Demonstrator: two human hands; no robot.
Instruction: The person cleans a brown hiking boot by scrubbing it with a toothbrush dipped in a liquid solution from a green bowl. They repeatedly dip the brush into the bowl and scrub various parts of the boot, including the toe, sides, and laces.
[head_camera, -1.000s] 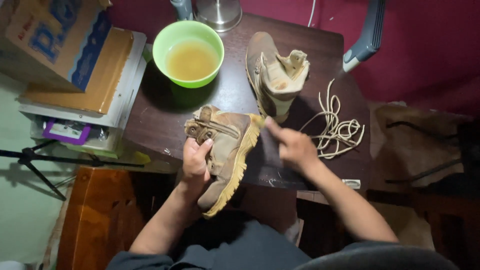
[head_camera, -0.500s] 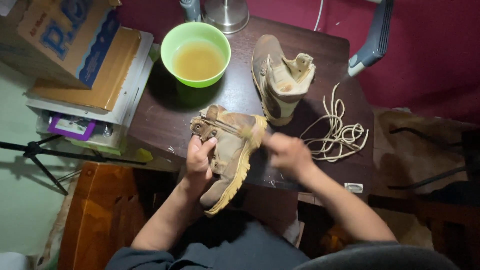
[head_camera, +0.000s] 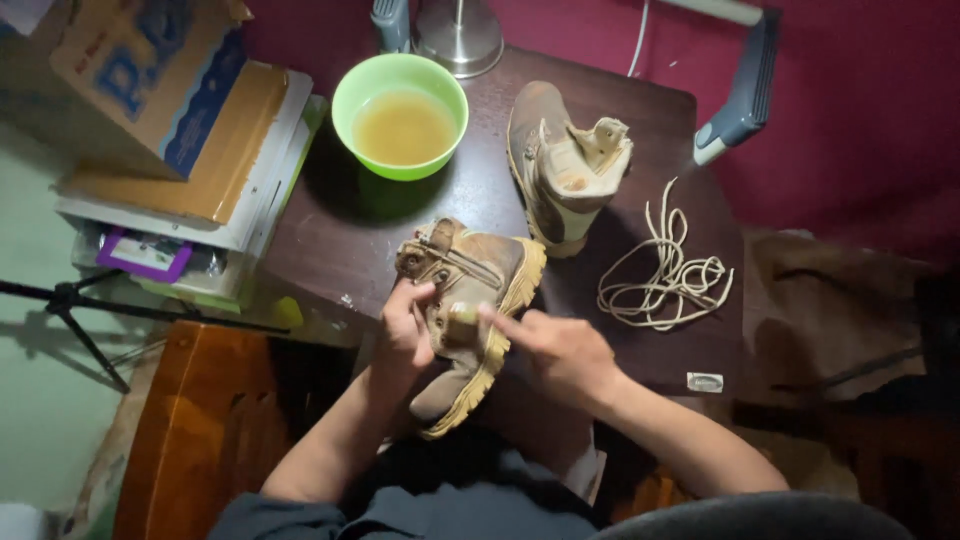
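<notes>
Tan boot (head_camera: 470, 310) at frame centre gripped by left hand (head_camera: 405, 335), fingers clamped on it, right hand (head_camera: 555, 350) fingers pinched on small pad (head_camera: 463, 316) pressed to it, green bowl (head_camera: 400, 115) on surface (head_camera: 340, 240) above.

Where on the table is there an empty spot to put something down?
Bare dark tabletop shows left of the held boot, below the green bowl. A smaller patch lies between the bowl and the standing boot. The right side is crowded by the loose laces.
</notes>
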